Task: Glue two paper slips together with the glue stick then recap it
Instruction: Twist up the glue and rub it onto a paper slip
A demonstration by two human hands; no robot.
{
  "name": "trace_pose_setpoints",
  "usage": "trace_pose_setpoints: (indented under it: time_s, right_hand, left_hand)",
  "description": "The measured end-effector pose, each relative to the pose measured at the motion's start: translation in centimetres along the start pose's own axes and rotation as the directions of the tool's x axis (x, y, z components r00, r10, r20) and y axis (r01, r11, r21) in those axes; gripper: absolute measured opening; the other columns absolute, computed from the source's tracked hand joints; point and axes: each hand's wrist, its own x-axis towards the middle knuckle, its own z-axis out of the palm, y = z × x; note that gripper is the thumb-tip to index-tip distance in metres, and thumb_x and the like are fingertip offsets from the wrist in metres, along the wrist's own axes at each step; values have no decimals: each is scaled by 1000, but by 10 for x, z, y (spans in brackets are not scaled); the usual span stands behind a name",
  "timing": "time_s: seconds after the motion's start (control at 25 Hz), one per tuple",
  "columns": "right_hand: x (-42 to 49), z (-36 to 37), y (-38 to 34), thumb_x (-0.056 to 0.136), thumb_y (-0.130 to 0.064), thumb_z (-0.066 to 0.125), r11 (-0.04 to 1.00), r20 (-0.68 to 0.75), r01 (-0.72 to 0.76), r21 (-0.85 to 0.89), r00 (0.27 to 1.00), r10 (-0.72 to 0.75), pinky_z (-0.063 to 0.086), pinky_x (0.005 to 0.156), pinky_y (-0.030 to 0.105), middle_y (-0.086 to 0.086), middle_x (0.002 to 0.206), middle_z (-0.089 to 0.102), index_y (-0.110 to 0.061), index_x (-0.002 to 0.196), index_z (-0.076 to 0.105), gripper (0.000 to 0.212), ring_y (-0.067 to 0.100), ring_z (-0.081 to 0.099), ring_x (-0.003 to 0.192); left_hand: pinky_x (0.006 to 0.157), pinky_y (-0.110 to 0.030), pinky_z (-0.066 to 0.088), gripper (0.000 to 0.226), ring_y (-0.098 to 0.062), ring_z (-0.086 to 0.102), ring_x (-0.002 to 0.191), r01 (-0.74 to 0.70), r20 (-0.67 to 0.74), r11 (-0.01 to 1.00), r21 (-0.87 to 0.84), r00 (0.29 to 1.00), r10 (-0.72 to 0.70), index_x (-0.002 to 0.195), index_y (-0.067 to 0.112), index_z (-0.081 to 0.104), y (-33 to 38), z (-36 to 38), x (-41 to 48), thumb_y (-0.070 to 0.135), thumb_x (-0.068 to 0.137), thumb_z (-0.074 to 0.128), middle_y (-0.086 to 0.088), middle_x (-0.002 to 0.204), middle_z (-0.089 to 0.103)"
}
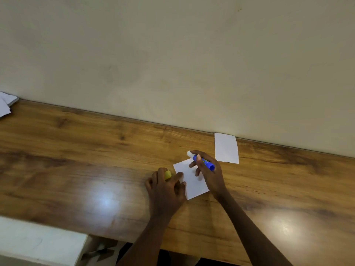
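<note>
A white paper slip [192,184] lies flat on the wooden table [76,150]. My right hand [209,173] grips a blue glue stick [204,162] above the slip's far corner; its white glue tip is bare and points up and left. My left hand [167,189] holds the yellow cap [167,174] between its fingers, and two fingertips rest on the slip's left edge. A second white slip [226,148] lies further back to the right, touching the wall.
A cream wall [172,64] runs along the table's far edge. Several loose white papers [5,104] lie at the far left. A white surface [38,244] sits below the table's near edge at the lower left.
</note>
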Motion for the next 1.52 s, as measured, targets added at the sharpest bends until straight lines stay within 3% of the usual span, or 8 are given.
trace_pose_setpoints:
  time_s: [0.12,0.24,0.36,0.64,0.8,1.08,1.32,1.52]
  right_hand:
    - [-7,17,3,85,-10,56,978,-39,-123,166,991,131,44,43,14,6,71,63,-16,103,55,19,6,54,45]
    - [-3,26,1,78,-1,61,989,-151,-109,100,981,123,45,49,21,15,69,63,4,88,62,12,7,55,47]
    - [1,31,0,77,-5,63,998,-191,-64,5,980,64,47,56,24,24,71,67,3,83,66,10,18,57,53]
    - [4,29,2,76,-8,66,983,-125,12,-183,992,-35,40,50,10,20,69,67,1,79,65,10,16,53,54]
    - [9,16,4,78,-12,65,975,-176,-44,-218,984,5,39,57,15,5,70,59,0,85,64,14,13,51,58]
    - [16,-10,10,79,-15,64,977,-273,-119,-176,960,68,45,64,21,6,74,59,-5,86,59,13,20,54,62]
    - [-1,-9,5,82,-6,60,995,-350,-9,-104,936,-28,50,66,21,6,89,62,-1,110,58,29,19,56,70]
    - [-51,25,19,80,-7,61,786,-65,13,-618,996,-68,37,101,42,14,121,62,-15,123,51,45,29,56,109]
  left_hand:
    - [78,-46,44,32,-31,59,90,-3,-29,1000,-13,1000,3,96,25,69,0,-2,0,36,66,71,-13,97,61]
    - [78,-46,44,33,-30,59,88,-2,-36,1000,-23,999,1,94,24,69,1,-4,0,39,65,63,-12,95,60]
    - [79,-47,44,32,-30,59,92,3,-29,1000,-21,1000,-3,94,24,69,1,-3,0,40,68,64,-12,98,61]
    - [76,-45,44,28,-29,60,90,-3,-42,1000,-10,999,2,87,23,69,0,-2,-1,40,67,65,-11,95,62]
    - [78,-46,44,30,-31,59,91,-3,-33,1000,-13,999,2,93,25,69,1,-2,-1,37,65,72,-12,97,62]
    - [79,-46,44,31,-30,60,91,1,-46,1000,-13,999,-2,91,25,70,1,-1,0,35,63,76,-11,96,63]
    - [77,-46,45,32,-30,60,90,3,-62,1000,-2,998,-3,91,25,69,1,0,0,37,63,75,-11,96,63]
    - [79,-47,43,30,-32,58,93,1,-45,999,-34,999,-3,94,22,68,0,1,0,33,67,72,-13,99,62]
